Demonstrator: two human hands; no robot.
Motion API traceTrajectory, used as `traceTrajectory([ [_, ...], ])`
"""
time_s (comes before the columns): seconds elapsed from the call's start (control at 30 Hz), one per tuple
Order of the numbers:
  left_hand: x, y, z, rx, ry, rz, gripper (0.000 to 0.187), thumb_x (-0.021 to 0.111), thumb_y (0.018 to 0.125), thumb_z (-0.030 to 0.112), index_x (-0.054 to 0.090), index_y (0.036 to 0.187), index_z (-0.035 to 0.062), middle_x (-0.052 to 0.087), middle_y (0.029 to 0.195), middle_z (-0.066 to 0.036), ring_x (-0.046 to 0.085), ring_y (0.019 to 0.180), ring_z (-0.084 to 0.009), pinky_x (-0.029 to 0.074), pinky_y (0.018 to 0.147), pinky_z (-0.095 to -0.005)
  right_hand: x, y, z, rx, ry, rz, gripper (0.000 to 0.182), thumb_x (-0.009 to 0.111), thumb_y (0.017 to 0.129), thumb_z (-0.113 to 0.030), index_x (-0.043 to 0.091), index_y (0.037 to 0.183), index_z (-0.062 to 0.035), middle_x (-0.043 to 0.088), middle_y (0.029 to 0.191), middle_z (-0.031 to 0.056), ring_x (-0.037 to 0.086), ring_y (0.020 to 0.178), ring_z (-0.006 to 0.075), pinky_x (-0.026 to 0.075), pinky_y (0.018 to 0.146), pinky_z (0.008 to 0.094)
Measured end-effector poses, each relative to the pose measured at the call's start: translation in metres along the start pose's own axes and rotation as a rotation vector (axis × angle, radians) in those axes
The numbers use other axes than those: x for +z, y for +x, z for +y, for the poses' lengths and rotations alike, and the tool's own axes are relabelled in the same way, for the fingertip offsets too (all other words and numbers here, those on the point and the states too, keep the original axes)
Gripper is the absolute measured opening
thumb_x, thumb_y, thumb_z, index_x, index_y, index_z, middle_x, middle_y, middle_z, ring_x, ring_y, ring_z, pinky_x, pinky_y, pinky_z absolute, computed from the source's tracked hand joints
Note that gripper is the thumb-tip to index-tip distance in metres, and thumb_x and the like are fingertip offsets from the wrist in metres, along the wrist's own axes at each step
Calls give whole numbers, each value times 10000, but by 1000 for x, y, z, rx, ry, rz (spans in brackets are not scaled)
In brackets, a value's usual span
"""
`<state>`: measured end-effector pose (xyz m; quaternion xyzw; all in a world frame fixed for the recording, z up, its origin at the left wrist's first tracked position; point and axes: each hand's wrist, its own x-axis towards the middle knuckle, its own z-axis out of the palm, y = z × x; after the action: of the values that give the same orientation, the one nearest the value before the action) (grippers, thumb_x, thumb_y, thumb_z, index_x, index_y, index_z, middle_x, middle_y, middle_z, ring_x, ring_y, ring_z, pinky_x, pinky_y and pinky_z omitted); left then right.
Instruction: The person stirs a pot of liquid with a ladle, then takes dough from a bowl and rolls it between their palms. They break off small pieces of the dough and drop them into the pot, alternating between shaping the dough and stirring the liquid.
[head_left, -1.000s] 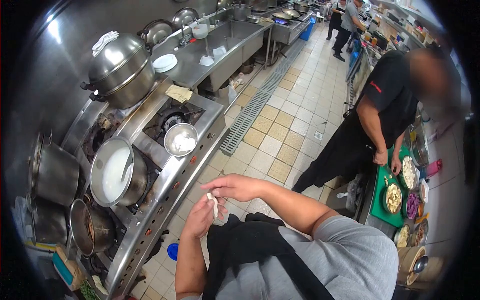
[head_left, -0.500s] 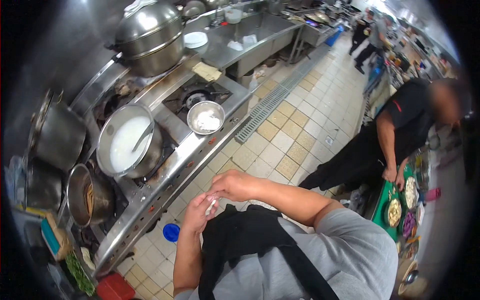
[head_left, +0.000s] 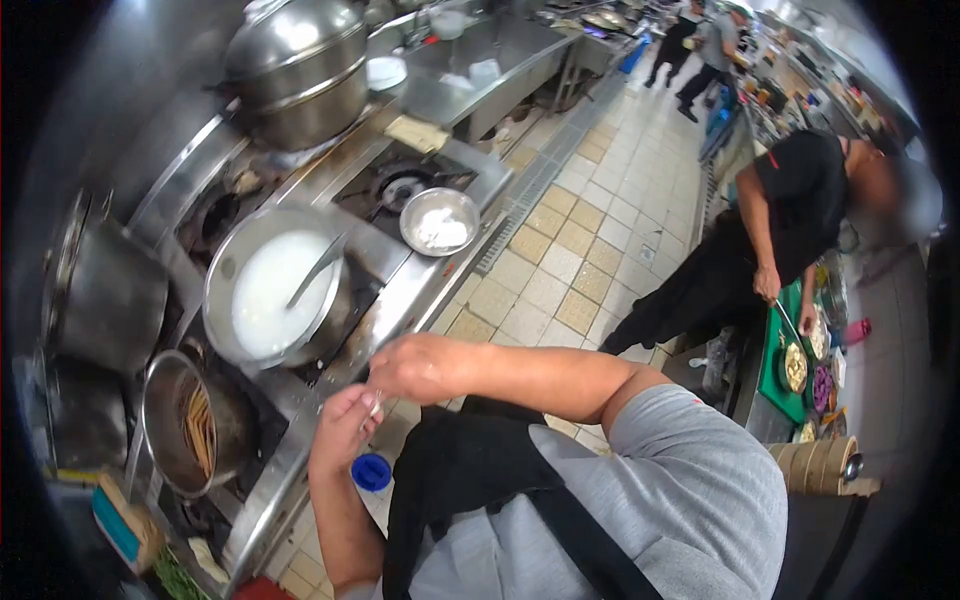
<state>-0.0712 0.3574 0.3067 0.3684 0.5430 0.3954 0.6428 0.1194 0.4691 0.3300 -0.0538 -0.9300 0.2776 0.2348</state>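
Between hands, small white scrap, mostly hidden

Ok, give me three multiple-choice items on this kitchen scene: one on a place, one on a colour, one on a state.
1. Where does the small steel bowl of white stuff sit?
A. on the stove's front ledge
B. on the floor
C. inside the sink

2. What colour is the chopping board by the co-worker?
A. red
B. green
C. white

3. How are the left hand and right hand?
A. far apart
B. meeting at the fingertips on a small white thing
C. both gripping the ladle

Key: 1 A, it rests by the burner; 2 B, green under the dishes; 3 B, fingers join.
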Motion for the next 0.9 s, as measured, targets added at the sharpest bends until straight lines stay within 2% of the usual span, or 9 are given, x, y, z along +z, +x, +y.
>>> traceTrajectory([
  [0.17, -25, -7, 15, 115, 39, -5, 268, 540, 953, 295, 641, 985, 49, 557, 733, 30, 459, 617, -40, 355, 536, -193, 1, 34, -5, 0, 60, 82, 130, 671, 808, -166, 667, 876, -55, 612, 792, 131, 619, 763, 339, 511, 655, 414],
  [0.23, -28, -12, 25, 155, 24, 38, 268, 527, 962, 278, 643, 1017, 43, 560, 747, 31, 465, 625, -43, 357, 529, -195, 1, 46, 5, 3, 119, 120, 126, 673, 833, -149, 668, 909, -48, 654, 836, 104, 654, 746, 259, 520, 653, 361],
  [0.3, -32, -13, 27, 189, -96, 119, 266, 514, 969, 256, 641, 1052, 37, 564, 757, 30, 471, 629, -46, 360, 525, -198, -1, 51, 14, 409, 548, 124, 134, 652, 880, -126, 662, 971, -28, 686, 883, 83, 666, 741, 169, 532, 666, 304],
  [0.37, -37, -17, 19, 207, -222, 178, 272, 487, 983, 224, 619, 1105, 20, 577, 774, 3, 508, 648, -74, 398, 539, -219, -5, 62, 25, 514, 999, 300, 157, 604, 921, -102, 650, 1033, 0, 684, 889, 78, 648, 736, 117, 540, 683, 266],
  [0.4, -38, -20, 14, 293, -341, 226, 284, 482, 985, 215, 595, 1139, 5, 590, 796, -21, 544, 664, -99, 440, 558, -229, -7, 65, 31, 567, 1036, 323, 174, 595, 927, -99, 642, 1056, 8, 676, 872, 81, 643, 720, 121, 546, 686, 265],
  [0.47, -43, -27, -1, 385, -492, 289, 323, 459, 997, 199, 531, 1221, -22, 621, 862, -78, 622, 756, -174, 543, 667, -314, -5, 69, 46, 623, 1077, 334, 192, 585, 933, -96, 635, 1080, 17, 669, 855, 83, 638, 705, 125, 552, 688, 265],
  [0.6, -49, -35, -30, 437, -643, 492, 340, 448, 1006, 229, 489, 1259, 5, 644, 906, -101, 648, 837, -223, 550, 742, -370, -2, 77, 70, 610, 1167, 278, 196, 598, 925, -101, 636, 1079, 15, 657, 824, 69, 620, 662, 113, 552, 642, 259],
  [0.73, -54, -37, -49, 507, -753, 554, 284, 472, 998, 249, 518, 1187, 42, 658, 910, -97, 655, 837, -229, 550, 726, -361, -10, 85, 84, 568, 1141, 283, 169, 646, 885, -72, 641, 1031, 13, 661, 828, 73, 615, 633, 108, 549, 598, 257],
  [0.9, -50, -35, -50, 571, -836, 569, 307, 489, 989, 215, 492, 1237, 33, 642, 967, -100, 611, 794, -184, 515, 655, -302, -23, 104, 82, 614, 941, 263, 153, 644, 877, -56, 635, 1007, 26, 676, 853, 86, 619, 627, 106, 535, 582, 249],
])
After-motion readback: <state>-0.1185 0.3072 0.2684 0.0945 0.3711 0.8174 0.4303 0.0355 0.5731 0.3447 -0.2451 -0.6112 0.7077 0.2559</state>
